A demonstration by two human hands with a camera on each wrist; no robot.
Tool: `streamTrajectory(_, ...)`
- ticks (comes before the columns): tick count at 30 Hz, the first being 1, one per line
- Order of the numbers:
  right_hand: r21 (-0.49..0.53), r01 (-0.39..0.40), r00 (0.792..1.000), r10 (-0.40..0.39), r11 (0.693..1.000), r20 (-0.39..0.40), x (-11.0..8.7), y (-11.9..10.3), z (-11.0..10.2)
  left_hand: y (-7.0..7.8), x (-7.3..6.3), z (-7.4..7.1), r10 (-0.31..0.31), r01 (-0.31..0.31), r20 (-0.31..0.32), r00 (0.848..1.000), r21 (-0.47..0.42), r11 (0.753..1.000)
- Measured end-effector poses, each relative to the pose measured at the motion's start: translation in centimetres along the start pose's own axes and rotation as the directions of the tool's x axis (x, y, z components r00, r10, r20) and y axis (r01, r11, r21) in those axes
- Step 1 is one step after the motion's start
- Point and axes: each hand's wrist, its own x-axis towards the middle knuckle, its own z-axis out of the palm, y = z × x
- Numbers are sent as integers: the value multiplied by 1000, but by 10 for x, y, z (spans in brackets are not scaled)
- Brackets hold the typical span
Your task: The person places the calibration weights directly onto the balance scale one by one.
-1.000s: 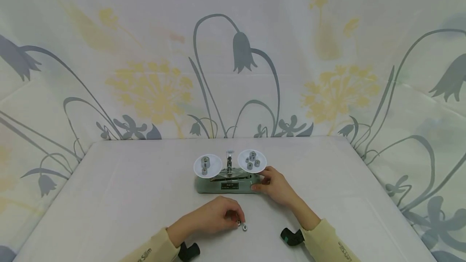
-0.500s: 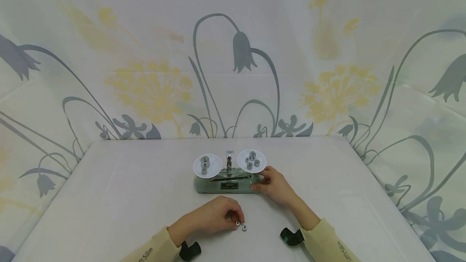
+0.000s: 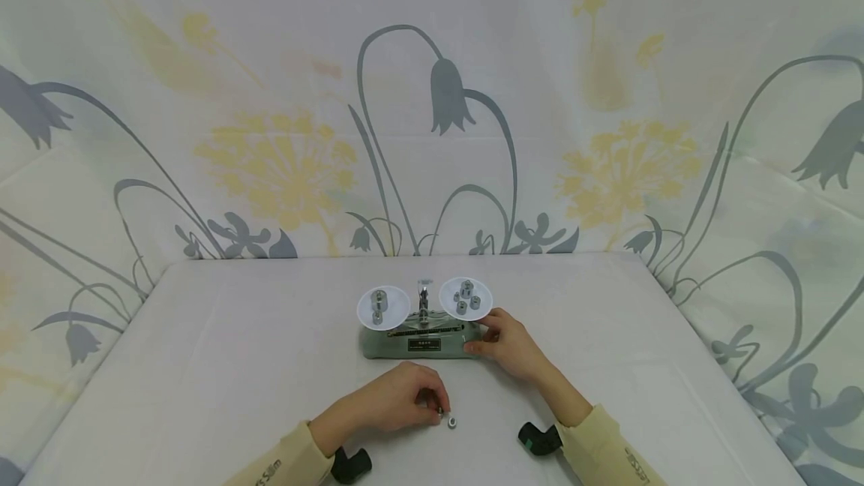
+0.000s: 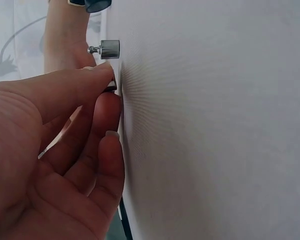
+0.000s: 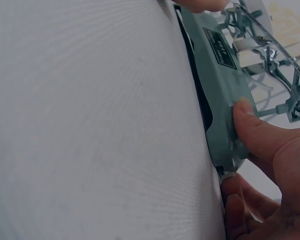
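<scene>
A green balance scale (image 3: 385,346) stands on the white table, carrying two white pans. Two metal weights (image 3: 379,298) sit on the left pan (image 3: 364,311); several (image 3: 467,289) stand on the right pan (image 3: 483,311). My right hand (image 3: 508,346) grips the right end of the base, thumb on its front face in the right wrist view. In front of the scale, my left hand (image 3: 405,398) pinches a small metal weight (image 4: 111,86) between thumb and forefinger, low over the tabletop. Most of that weight is hidden by the fingers. Another small knobbed weight (image 4: 110,49) stands upright beside the fingertips.
The white table (image 3: 236,366) reaches back to a flower-patterned curtain (image 3: 304,96). A black device (image 3: 352,465) is at the left wrist, and another black device (image 3: 540,439) at the right. Above the base, the metal beam linkage (image 5: 270,55) shows in the right wrist view.
</scene>
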Motion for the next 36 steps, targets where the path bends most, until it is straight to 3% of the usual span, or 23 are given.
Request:
streamTrajectory(13,1,3,1000,-3,1000,-5,-1,-4,-1,6,-3,-9,21,-22,-42,999,-10,1000)
streamTrajectory(25,3,-5,1000,5,1000,-6,-2,-4,-1,8,-5,-17,-38,34,-77,996,-51,998)
streamTrajectory(36,-1,-8,1000,8,1000,-10,-3,-5,-1,6,-8,-24,29,-32,-110,993,-21,999)
